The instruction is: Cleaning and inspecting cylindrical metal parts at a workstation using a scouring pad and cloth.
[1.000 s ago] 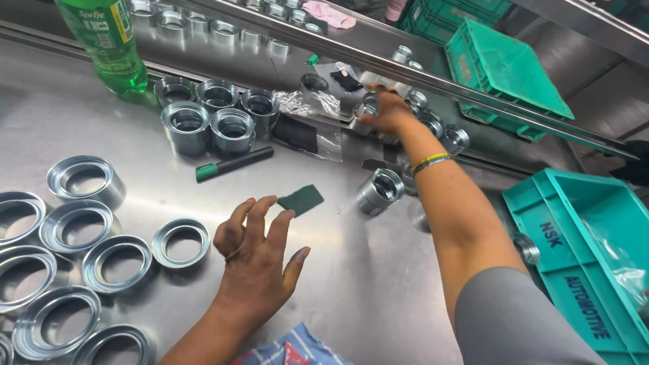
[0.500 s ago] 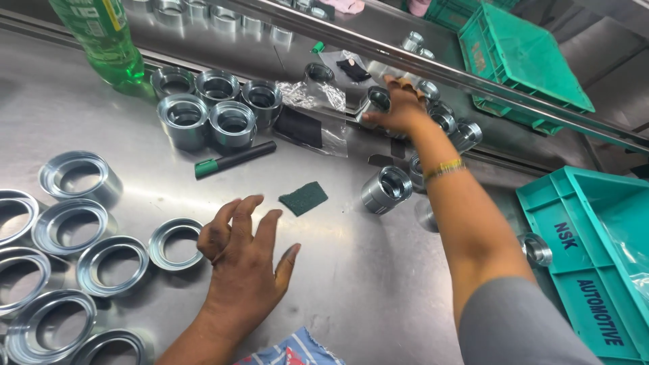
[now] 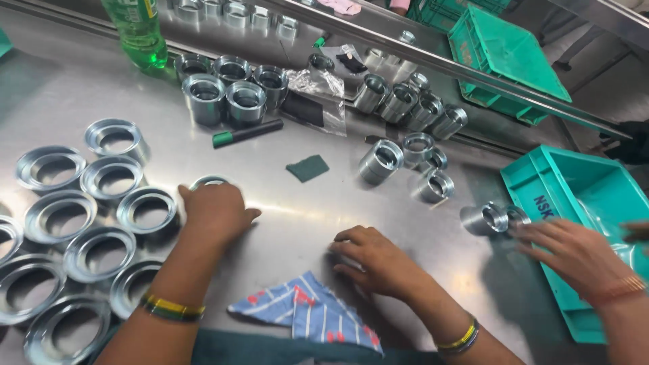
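Observation:
My left hand point(image 3: 215, 211) lies palm down over a flat metal ring point(image 3: 207, 180) on the steel table point(image 3: 304, 209), fingers curled around it; only the ring's far rim shows. Several more rings point(image 3: 101, 179) lie to its left. My right hand point(image 3: 380, 262) rests palm down on the table, fingers bent and apart, with nothing visible in it, beside a blue striped cloth point(image 3: 307, 314). A small dark green pad point(image 3: 307, 167) lies beyond both hands.
Metal bushes point(image 3: 380, 161) stand and lie at the back, with a green marker point(image 3: 247, 133), a green bottle point(image 3: 138, 30) and a plastic bag point(image 3: 318, 94). Another person's hand point(image 3: 574, 253) reaches toward a bush point(image 3: 485, 217) by a teal crate point(image 3: 581, 203). A green crate point(image 3: 507, 61) stands behind.
My right hand has come back from the far bushes to the table near the cloth. My left hand slid left onto a ring. Another person's hand has entered from the right.

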